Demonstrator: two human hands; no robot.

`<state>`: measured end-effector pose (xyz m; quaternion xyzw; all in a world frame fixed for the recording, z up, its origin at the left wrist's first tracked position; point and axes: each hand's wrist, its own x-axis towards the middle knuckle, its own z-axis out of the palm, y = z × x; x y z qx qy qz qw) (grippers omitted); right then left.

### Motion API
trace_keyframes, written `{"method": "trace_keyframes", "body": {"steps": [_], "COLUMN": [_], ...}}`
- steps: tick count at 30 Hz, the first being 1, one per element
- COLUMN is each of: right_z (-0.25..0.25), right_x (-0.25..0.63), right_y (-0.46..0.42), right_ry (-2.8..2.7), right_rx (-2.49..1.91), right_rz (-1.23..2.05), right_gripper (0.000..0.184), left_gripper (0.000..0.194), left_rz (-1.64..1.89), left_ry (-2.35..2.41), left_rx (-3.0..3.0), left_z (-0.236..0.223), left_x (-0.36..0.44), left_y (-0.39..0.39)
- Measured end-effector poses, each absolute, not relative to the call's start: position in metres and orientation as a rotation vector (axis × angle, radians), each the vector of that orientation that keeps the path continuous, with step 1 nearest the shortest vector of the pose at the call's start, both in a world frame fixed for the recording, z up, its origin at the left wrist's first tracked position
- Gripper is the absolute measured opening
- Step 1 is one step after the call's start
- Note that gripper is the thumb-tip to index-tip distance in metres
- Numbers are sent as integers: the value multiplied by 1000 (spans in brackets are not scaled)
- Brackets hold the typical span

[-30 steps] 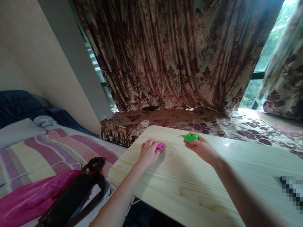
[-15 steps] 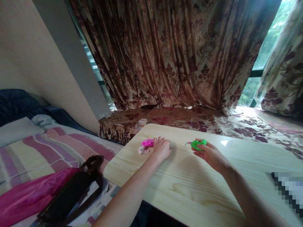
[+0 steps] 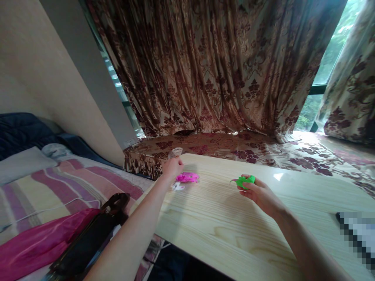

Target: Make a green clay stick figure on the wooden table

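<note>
My right hand (image 3: 254,189) holds a bright green, uneven-edged piece (image 3: 245,181) above the table, with a thin, curved pinkish tip sticking out to its left. Its exact kind is too small to tell. My left hand (image 3: 172,168) is at the table's far left corner, fingers curled in. Whatever it may hold is hidden. Just beyond it shows a clear round container (image 3: 177,151), partly covered by the hand; contact cannot be judged. A bright pink lumpy piece (image 3: 188,177) lies on the table right of my left hand, beside a small crumpled white piece (image 3: 177,186).
The pale wooden table (image 3: 216,226) has rounded corners. A dark-edged, pixelated object (image 3: 357,238) lies at its right. Left stand a bed with a striped cover (image 3: 96,179), a dark bag (image 3: 88,234) and magenta cloth (image 3: 43,242). Behind hangs a patterned curtain (image 3: 211,70).
My left hand has moved left and away from me, off the pink piece, toward the clear container. The pink piece now shows fully. My right hand stays nearly still with the green piece.
</note>
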<state>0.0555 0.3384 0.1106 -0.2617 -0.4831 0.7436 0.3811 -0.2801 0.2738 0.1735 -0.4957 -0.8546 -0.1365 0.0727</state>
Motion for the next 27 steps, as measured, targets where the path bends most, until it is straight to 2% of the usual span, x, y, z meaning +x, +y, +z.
{"method": "trace_keyframes", "body": {"steps": [4,8,12,16,23,27], "right_z": [113,115,115,114,113,114], "right_x": [57,58,58,59,59,58], "right_y": [341,340,339,339,340,337], "right_ry": [-1216,-1193,-1192,-1182,-1175,-1188], "right_rx": [-698,-713,-702,-677,-679,-693], "right_rz": [1888,1894,1898,1900,1899,1906], "right_gripper": [28,25,25,26,25,26], "left_gripper": [16,28,23,20,29,22], "left_rz": [-317,-292,-252,-245,-361,-361], "left_ry": [-2699,-2712,-2720,-2722,-2601,-2598], "left_rx": [-1422,-1378,-1320,-1318,-1625,-1836], "left_z": [169,166,168,173,183,181], "left_x": [-316,-327,-328,-322,-285,-259], "left_y": [255,247,249,247,251,256]}}
